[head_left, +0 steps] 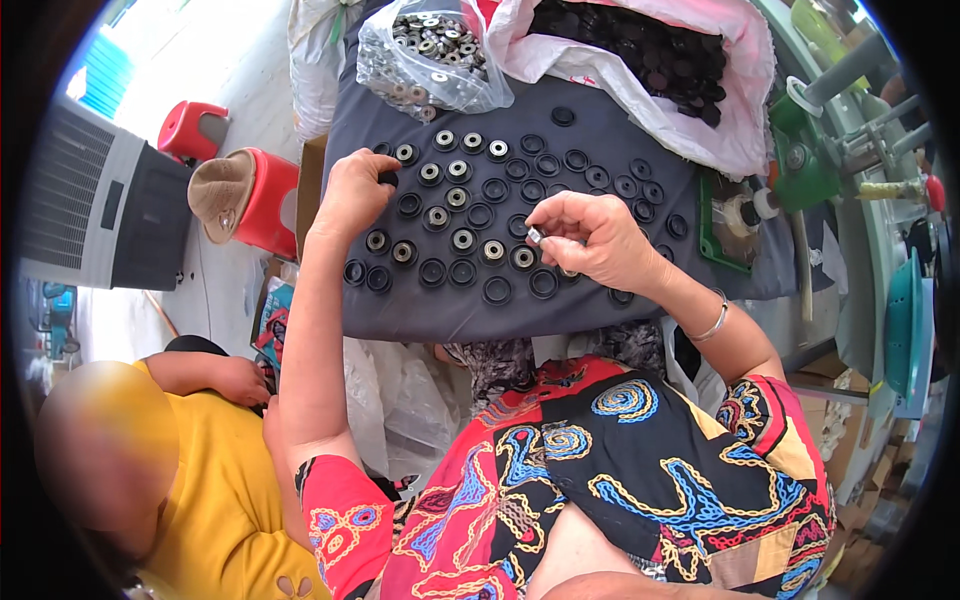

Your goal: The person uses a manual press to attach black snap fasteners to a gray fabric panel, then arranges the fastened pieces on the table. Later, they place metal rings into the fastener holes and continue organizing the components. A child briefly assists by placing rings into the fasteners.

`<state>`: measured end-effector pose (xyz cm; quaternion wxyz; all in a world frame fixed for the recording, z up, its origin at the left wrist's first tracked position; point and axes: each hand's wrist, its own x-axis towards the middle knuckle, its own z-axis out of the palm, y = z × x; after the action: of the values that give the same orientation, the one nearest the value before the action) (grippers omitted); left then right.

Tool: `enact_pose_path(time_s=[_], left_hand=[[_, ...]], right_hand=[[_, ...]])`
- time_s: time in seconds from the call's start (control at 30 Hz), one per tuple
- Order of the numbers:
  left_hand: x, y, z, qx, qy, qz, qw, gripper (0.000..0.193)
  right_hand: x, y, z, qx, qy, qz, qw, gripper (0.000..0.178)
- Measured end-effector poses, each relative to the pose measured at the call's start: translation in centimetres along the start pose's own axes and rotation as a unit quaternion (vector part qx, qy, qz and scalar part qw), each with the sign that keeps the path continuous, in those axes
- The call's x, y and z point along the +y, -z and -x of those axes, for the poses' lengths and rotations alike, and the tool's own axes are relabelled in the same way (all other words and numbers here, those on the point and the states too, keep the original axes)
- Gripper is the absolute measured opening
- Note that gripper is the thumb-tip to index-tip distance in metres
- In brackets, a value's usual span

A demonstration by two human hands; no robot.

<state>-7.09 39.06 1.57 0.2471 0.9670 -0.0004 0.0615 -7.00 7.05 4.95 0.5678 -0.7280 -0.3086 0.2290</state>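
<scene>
On the dark cloth, black rubber rings (pixel 496 290) lie spread in loose rows, several with small silver bearings (pixel 494 250) seated in their middles. My right hand (pixel 600 240), over the right half of the rows, pinches one small silver bearing (pixel 535 236) between thumb and fingertips. At the far left of the rows my left hand (pixel 358 192) has its fingers closed around a dark piece, apparently a black ring (pixel 388 177), partly hidden by the fingers. A black ring with a bearing (pixel 404 154) lies just beyond those fingertips.
At the back of the table (pixel 400 320) stand a clear bag of bearings (pixel 430 60) and a white sack (pixel 740 120) of black discs. A green metal press (pixel 800 150) is at the right. To my left sits a person in yellow (pixel 230 480), near red stools (pixel 270 195).
</scene>
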Motion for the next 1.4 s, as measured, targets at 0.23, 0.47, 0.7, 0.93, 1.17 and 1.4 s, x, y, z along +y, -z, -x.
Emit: enact_pose_path(time_s=[0.23,0.47,0.7,0.93,1.17,1.4], left_hand=[[0.7,0.3,0.1,-0.008,0.011,-0.01,1.0,0.037],[-0.4,0.0,0.6,0.024,0.029,0.06,0.998,0.037],[-2.4,0.8,3.5,0.243,0.069,0.184,0.95,0.027],[-4.2,-0.1,6.7,0.174,0.084,0.225,0.955,0.025],[-2.7,0.5,6.8,0.106,0.033,0.099,0.989,0.037],[-2.5,0.7,6.3,0.086,0.021,0.011,0.996,0.037]], right_hand=[[-0.1,-0.1,-0.1,0.023,-0.02,-0.051,0.998,0.017],[-0.1,-0.9,-1.7,0.023,0.024,-0.03,0.999,0.015],[-0.6,-3.5,-9.6,0.033,0.246,0.15,0.957,0.018],[0.5,-7.3,-17.1,-0.086,0.211,0.395,0.89,0.021],[1.9,-8.6,-19.3,-0.134,0.178,0.483,0.847,0.021],[1.9,-8.9,-19.8,-0.143,0.175,0.5,0.836,0.019]])
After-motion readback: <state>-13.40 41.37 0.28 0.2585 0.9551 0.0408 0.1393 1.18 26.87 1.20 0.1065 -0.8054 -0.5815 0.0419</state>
